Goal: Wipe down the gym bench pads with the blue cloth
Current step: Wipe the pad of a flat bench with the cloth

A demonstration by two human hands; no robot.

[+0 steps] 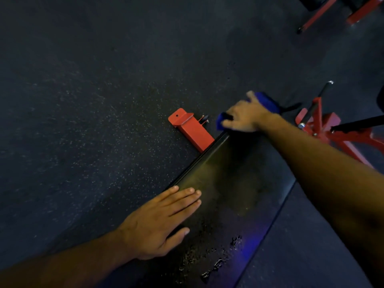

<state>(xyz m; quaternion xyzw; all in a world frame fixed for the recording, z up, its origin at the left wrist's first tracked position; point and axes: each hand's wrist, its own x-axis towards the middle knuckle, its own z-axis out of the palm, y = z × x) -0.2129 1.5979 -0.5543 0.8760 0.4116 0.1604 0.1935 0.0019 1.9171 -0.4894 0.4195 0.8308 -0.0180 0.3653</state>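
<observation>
Dim scene, floor [83, 100] nearly black toward the corners. A soft sheen runs along the pad [207, 173], droplets glinting near the bottom with a blue tint. Right hand [245, 117] smeared by blur; wide-angle bending at the edges.

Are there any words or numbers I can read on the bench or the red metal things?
None: no words, labels or numbers show anywhere.
Black bench pad: plain, only wet droplets.
Red bench foot: plain paint, one small hole.
Blue cloth under the right hand: no tag visible.
Red frames at the right: nothing readable.
</observation>
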